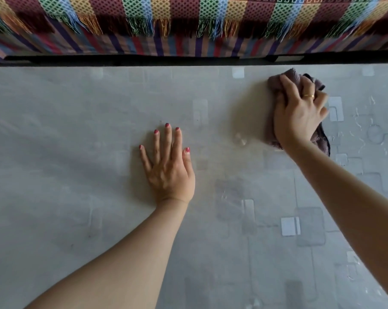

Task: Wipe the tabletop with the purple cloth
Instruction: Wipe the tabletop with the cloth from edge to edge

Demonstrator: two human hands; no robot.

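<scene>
- The tabletop (pixel 77 141) is pale grey with a faint pattern of rounded squares and lighter rectangles, most visible on the right side and toward the near right corner.
- The purple cloth (pixel 275 82) lies bunched on the far right part of the tabletop, close to the far edge; a fold of it also shows at the near right of the wrist.
- The right hand (pixel 299 114) lies on top of the cloth, palm down, its fingers curled over the bunched fabric and gripping it against the surface. A gold ring (pixel 309 95) sits on one finger.
- The left hand (pixel 168 172) rests flat on the tabletop near the middle, well apart from the cloth, holding nothing. Its fingers are straight and slightly spread, thumb out to the right, nails painted red.
- Both bare forearms reach in from the near edge.
- Beyond the far edge of the table, a multicoloured woven throw (pixel 188 12) with a fringe hangs over a striped fabric (pixel 144 44).
- No container shows on the table.
</scene>
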